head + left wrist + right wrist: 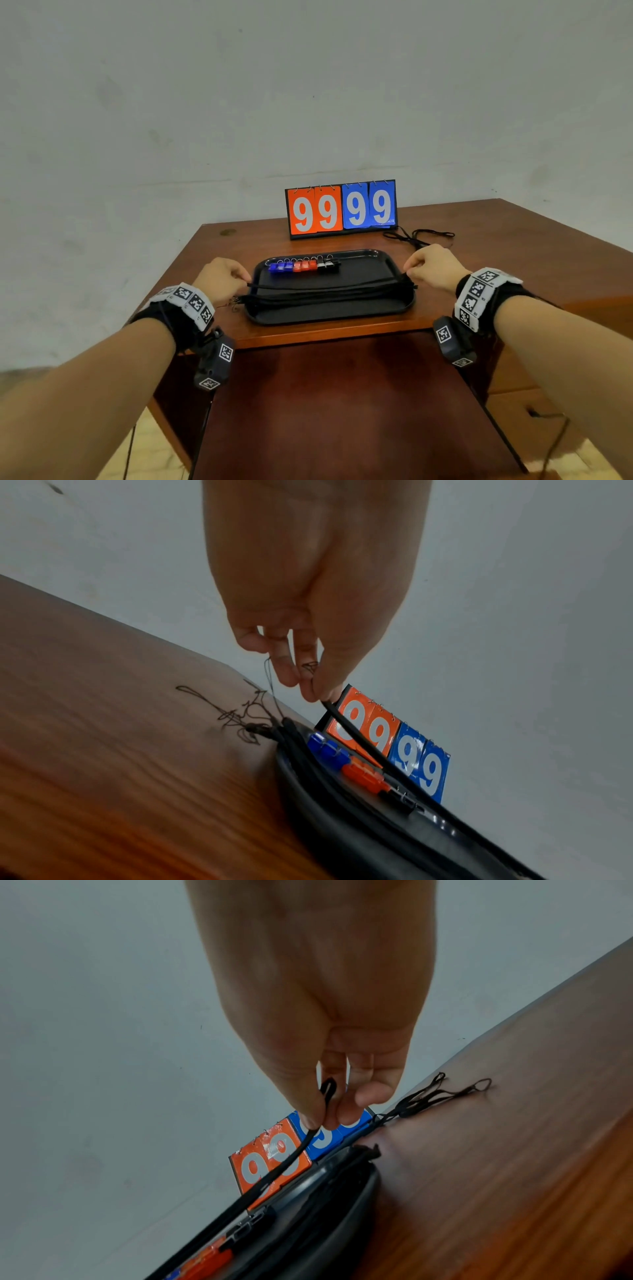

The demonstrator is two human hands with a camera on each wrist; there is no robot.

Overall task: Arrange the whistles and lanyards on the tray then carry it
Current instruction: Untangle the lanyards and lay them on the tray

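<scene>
On wooden table (479,260), stretching black lanyard (329,287) across tray (329,313), left hand (222,279) and right hand (433,263) each pinching one end.

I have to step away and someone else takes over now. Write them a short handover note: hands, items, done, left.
Left hand and right hand each pinch one end of a black cord lanyard, stretched across the black plastic tray.
Blue, red and black whistles sit in a row at the tray's far edge; several lanyards already lie across it.
More black lanyards lie on the wooden table, right of the scoreboard.
Left: lay this one down, add the rest, carry the tray.
</scene>
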